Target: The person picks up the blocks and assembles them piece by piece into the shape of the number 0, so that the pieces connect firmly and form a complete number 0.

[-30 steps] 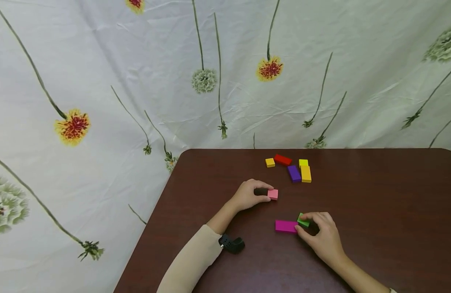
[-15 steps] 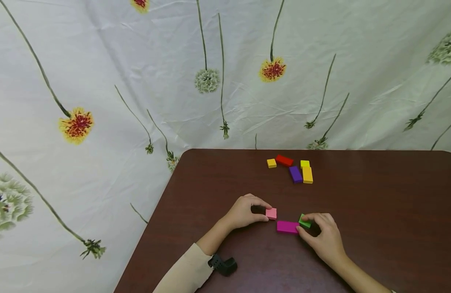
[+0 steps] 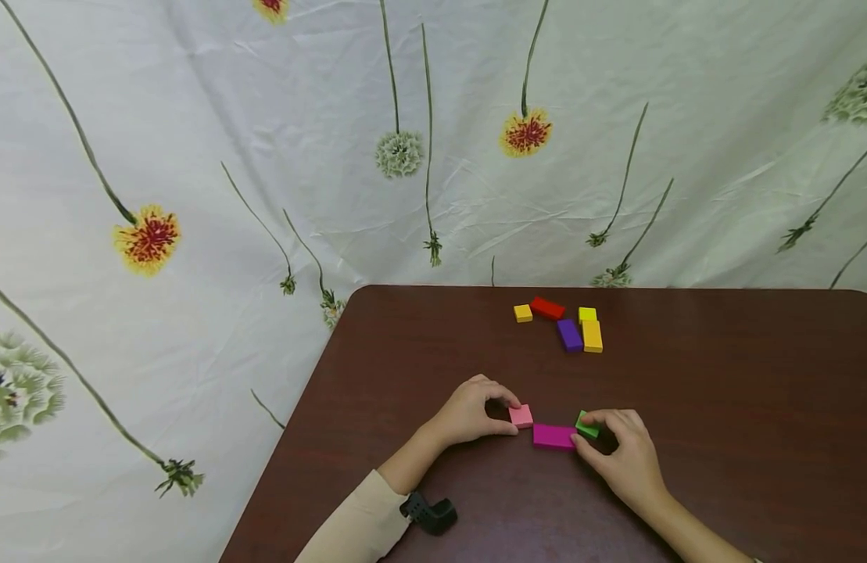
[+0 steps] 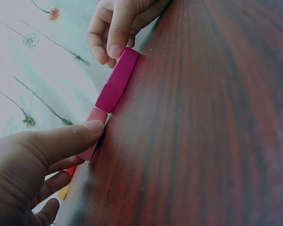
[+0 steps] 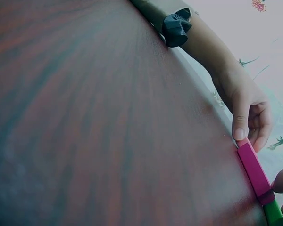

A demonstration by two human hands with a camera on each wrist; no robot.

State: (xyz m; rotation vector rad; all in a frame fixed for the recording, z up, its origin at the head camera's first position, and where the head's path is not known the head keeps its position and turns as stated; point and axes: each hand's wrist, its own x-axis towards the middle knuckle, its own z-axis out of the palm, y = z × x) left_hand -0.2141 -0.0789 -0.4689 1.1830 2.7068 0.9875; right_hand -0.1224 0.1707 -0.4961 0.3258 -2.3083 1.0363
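Note:
My left hand [image 3: 470, 411] pinches a small pink block [image 3: 521, 417] between thumb and fingers, on the tabletop. Just right of it lies a longer magenta block [image 3: 554, 437]; the pink block sits at its left end. My right hand [image 3: 626, 450] pinches a small green block [image 3: 586, 424] at the magenta block's right end, its thumb by the corner where the two meet. In the left wrist view the pink block [image 4: 98, 114] and magenta block [image 4: 118, 80] lie nearly in line. The right wrist view shows the green block [image 5: 273, 213] partly behind the right thumb.
Farther back on the brown table [image 3: 721, 391] lie an orange block [image 3: 522, 313], a red block [image 3: 548, 308], a purple block [image 3: 570, 335], a yellow block [image 3: 587, 314] and a longer yellow-orange block [image 3: 592, 337]. A flowered cloth [image 3: 433, 195] hangs behind the table.
My left hand has brought the pink block toward me, down to the magenta block's left end. The right hand has stayed at the green block. The view has shifted slightly.

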